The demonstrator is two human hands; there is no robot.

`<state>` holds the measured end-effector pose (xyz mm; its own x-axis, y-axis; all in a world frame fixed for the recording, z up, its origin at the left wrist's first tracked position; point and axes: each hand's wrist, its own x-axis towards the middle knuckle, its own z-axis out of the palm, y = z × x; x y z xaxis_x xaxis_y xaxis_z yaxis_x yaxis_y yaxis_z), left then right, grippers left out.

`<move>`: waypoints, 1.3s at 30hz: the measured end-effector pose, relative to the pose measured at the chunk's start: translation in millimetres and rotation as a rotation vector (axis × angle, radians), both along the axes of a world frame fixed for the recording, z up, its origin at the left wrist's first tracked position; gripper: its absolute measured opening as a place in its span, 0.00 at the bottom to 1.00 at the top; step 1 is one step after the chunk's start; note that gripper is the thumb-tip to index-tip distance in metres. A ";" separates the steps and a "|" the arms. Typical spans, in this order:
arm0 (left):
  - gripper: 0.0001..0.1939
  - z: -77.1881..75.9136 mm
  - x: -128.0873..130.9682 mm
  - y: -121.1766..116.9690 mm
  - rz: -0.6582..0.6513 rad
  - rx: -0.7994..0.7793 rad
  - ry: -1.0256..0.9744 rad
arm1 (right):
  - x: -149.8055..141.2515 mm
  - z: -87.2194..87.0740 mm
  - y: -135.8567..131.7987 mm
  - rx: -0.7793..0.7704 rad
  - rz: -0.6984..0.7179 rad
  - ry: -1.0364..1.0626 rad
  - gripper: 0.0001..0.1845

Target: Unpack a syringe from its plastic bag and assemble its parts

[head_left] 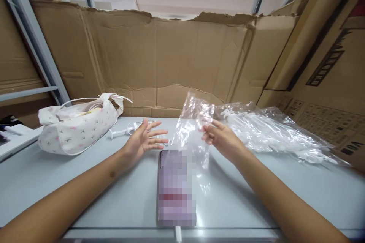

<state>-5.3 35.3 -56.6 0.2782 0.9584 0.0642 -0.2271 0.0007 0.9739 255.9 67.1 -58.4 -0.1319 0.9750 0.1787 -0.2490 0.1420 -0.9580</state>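
Head view: a clear plastic bag (191,129) is pinched upright by the right hand (221,138) above a phone (176,188) on the counter (242,201), while the left hand (144,140), spread open and empty, is held just left of it.

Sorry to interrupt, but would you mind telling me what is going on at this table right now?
A person sits at a pale grey table. The right hand pinches a small clear plastic bag, holding it upright above a phone with a blurred screen. The left hand is open, fingers spread, just in front of a white plastic syringe. A white patterned fabric bag lies to the left, and a heap of clear plastic packets to the right.
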 end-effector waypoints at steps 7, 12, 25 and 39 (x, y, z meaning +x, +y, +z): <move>0.32 -9.3 8.2 -13.6 -0.013 -0.038 0.168 | -20.6 -14.6 -15.5 -0.054 0.268 -0.285 0.36; 0.28 -11.8 14.0 -17.6 0.064 -0.075 0.242 | -22.8 -10.3 -24.2 0.038 0.313 -0.339 0.51; 0.42 -9.5 10.0 -25.1 -0.005 0.202 0.351 | -19.5 -7.5 -25.3 0.160 0.311 -0.452 0.23; 0.32 -10.5 7.5 -25.1 -0.118 0.253 0.360 | -19.3 -11.1 -23.4 0.174 0.382 -0.326 0.24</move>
